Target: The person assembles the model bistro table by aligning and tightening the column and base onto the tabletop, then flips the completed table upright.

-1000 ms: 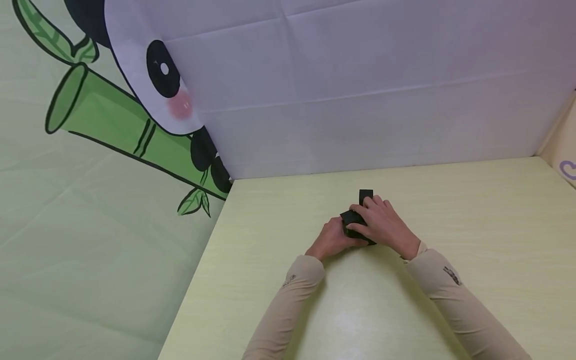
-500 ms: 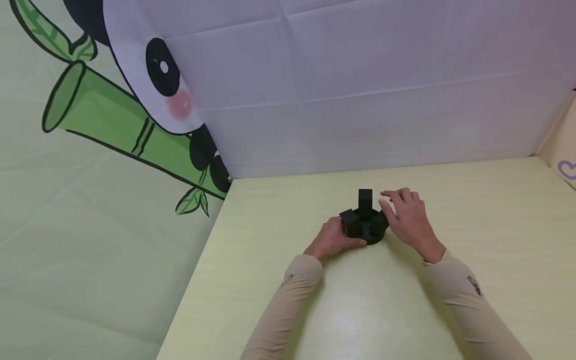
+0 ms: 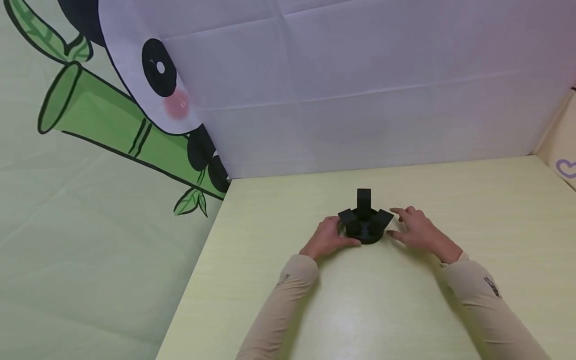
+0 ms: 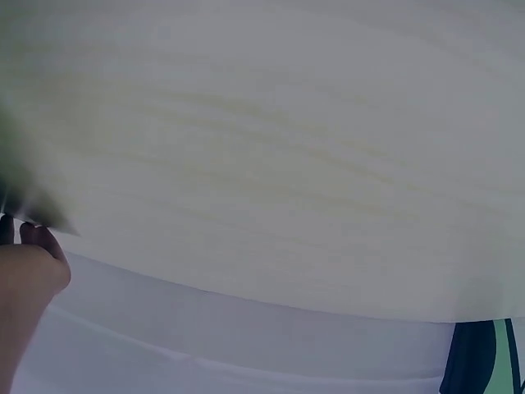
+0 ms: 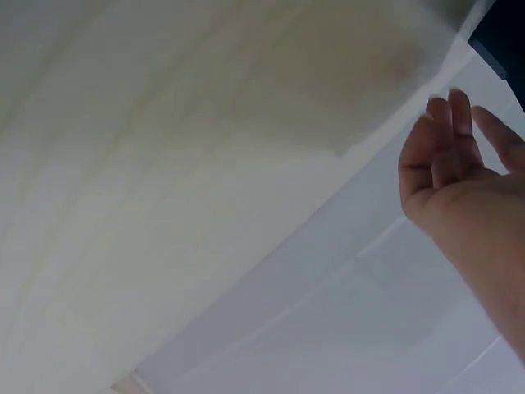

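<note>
A black round-based stand (image 3: 365, 230) rests on the table, with three flat arms spread out at its back, left and right. My left hand (image 3: 328, 239) holds its left side, thumb along the front of the base and fingers behind the left arm. My right hand (image 3: 418, 231) is at the right side, fingers loosely bent and apart, fingertips close to the right arm. In the right wrist view the same right hand (image 5: 459, 160) shows an open palm below a dark corner of the stand (image 5: 504, 49). The left wrist view catches only part of the left hand (image 4: 33, 267).
The pale wood-grain table (image 3: 279, 220) reaches back to a white cloth wall (image 3: 360, 100). At the left hangs a green cloth (image 3: 90, 250) printed with a panda and bamboo. A cream panel (image 3: 560, 145) stands at the right edge.
The right hand has moved from over the stand to its right side, and the stand's right arm now sticks out to the right. The left hand has stayed on the left side.
</note>
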The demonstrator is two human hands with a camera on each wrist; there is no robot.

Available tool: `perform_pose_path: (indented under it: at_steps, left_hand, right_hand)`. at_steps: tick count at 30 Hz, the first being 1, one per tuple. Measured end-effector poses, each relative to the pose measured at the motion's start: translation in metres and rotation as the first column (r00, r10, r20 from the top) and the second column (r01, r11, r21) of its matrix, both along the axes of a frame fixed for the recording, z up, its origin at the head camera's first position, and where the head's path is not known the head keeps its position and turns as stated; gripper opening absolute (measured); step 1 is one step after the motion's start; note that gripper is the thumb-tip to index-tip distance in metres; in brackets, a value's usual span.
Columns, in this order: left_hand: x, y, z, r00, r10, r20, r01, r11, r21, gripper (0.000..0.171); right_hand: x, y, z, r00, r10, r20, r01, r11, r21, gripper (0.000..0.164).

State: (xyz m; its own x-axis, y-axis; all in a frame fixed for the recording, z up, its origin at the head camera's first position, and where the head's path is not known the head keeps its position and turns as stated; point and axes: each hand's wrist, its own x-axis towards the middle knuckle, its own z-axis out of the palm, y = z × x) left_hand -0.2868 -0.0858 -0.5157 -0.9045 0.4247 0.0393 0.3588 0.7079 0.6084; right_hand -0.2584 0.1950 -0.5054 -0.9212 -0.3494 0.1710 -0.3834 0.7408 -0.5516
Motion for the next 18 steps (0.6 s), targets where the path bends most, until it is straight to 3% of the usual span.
perform_pose_path:
  at_steps: [4,9,18]
  left_hand:
    - [0.001,0.0,0.0,1.0,0.023,0.014,-0.022,0.999,-0.039,0.086]
    - [0.0,0.0,-0.003,1.0,0.009,-0.024,-0.01,0.999,-0.043,0.085]
    - [-0.005,0.001,-0.006,0.982,-0.062,-0.18,0.051,0.996,-0.068,0.079]
  right_hand:
    - [-0.001,-0.004,-0.008,0.997,0.06,0.058,-0.062,0.998,0.03,0.062]
    - [-0.002,-0.013,-0.01,0.993,0.045,0.113,-0.045,0.999,-0.003,0.071]
    - [-0.008,-0.019,-0.008,0.992,0.032,0.119,-0.023,0.997,-0.078,0.048]
